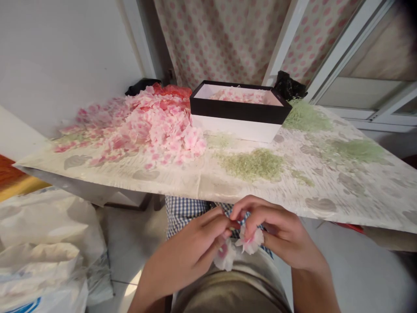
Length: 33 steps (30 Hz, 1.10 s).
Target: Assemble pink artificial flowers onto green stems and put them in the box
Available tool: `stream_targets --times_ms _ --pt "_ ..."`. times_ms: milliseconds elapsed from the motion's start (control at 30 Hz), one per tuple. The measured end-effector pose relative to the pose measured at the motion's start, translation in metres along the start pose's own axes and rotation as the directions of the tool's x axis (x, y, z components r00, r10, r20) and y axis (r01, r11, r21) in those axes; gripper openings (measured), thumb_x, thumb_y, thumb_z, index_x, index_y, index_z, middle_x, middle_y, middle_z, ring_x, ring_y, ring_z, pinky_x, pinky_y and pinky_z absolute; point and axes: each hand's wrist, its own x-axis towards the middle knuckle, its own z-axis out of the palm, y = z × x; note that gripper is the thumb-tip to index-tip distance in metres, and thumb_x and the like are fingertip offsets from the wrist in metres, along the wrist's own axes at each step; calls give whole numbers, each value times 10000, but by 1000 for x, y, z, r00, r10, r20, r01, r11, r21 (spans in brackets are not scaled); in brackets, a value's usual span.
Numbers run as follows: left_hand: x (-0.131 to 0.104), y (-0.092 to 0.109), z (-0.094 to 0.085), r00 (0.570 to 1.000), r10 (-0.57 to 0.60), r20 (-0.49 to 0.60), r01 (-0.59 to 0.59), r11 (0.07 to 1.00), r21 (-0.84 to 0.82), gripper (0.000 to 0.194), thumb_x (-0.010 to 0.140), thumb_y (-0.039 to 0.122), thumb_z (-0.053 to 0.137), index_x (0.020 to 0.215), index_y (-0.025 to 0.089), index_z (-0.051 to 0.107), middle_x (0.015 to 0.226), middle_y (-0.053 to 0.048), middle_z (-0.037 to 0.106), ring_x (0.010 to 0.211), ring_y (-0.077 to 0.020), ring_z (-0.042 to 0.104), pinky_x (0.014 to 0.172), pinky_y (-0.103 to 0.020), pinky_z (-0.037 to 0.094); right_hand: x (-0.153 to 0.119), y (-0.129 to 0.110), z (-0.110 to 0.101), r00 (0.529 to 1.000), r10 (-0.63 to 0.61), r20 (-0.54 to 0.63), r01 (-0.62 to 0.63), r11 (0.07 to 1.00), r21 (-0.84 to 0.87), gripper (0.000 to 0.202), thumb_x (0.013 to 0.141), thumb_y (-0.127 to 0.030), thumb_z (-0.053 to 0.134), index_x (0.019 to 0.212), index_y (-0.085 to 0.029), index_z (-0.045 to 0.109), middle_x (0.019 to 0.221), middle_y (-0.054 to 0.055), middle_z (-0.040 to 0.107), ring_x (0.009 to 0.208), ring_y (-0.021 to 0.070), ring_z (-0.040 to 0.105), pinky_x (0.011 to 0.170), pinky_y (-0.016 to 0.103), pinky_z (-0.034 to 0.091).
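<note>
Over my lap, just short of the table edge, my two hands meet at the fingertips. My left hand (195, 245) is closed in a pinch, with a white petal piece (225, 257) with a pink centre hanging below its fingers. My right hand (280, 228) has its fingers bent round a second pink-and-white petal piece (253, 241). A small pale green bit shows between the fingertips, too small to make out. On the table, a heap of pink-and-white fabric-like petals (156, 126) lies at left, and a pile of thin green stems (254, 164) lies ahead of my hands.
A white box with a black rim (237, 111) holds more pink petals. Further green bunches (306, 115) lie at right on the patterned tablecloth (176, 180). A black bag (289, 86) sits behind the box, and white sacks (45, 234) stand on the floor at left.
</note>
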Motion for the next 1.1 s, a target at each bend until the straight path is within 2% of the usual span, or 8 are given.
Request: stream_targets --times_ms 67,300,433,567,667,767,867,1100 --pt "1 1 -1 1000 18 10 -18 1000 -3 197 999 155 390 914 198 563 887 -12 564 850 -136 573 798 -241 461 0 2 0 1000 -9 14 9 1000 -1 308 844 69 499 855 -197 653 1082 37 614 951 127 618 811 252 486" --pt "5 6 -1 994 79 76 -77 997 -26 175 975 117 458 955 179 620 923 -13 614 863 -125 576 763 -201 430 -3 4 -1 998 1 55 1 1000 -26 281 847 47 556 843 -206 677 978 21 612 862 112 623 774 247 511" --pt "4 8 0 990 108 85 -111 994 24 148 955 112 504 942 165 642 896 -9 620 842 -127 580 748 -210 423 -4 1 -2 993 12 118 -10 1000 -16 249 866 23 554 831 -189 679 973 27 593 832 96 617 730 223 500" --pt "4 8 1 988 88 129 -100 990 95 176 956 128 493 904 165 657 844 -6 629 767 -132 592 675 -232 423 -3 -1 -2 984 65 169 -60 998 -31 251 867 32 530 817 -176 662 908 16 582 813 93 598 722 224 474" --pt "4 5 2 980 69 188 -94 988 123 214 967 160 470 885 172 668 822 -10 650 738 -144 616 643 -249 432 -1 0 -2 968 112 225 -110 994 -21 202 896 -29 546 811 -180 649 861 8 566 784 98 578 696 231 461" --pt "4 2 4 968 59 243 -88 990 107 212 959 162 473 928 183 682 858 -22 686 766 -162 651 656 -256 455 -1 2 -3 950 129 283 -135 991 3 173 913 -81 564 801 -182 647 840 3 543 775 99 566 691 233 454" --pt "6 0 5 957 52 286 -81 993 91 221 951 144 476 966 186 692 864 -29 707 766 -168 670 660 -252 463 -1 5 -5 934 150 323 -165 986 20 175 899 -58 574 794 -181 639 828 -3 532 780 96 551 694 227 443" --pt "11 -8 5 949 67 307 -82 996 36 227 954 112 479 938 160 700 872 -35 735 755 -154 686 658 -225 456 2 19 -2 921 171 349 -212 974 84 177 877 -53 596 757 -182 600 794 -19 531 754 92 527 665 221 417"
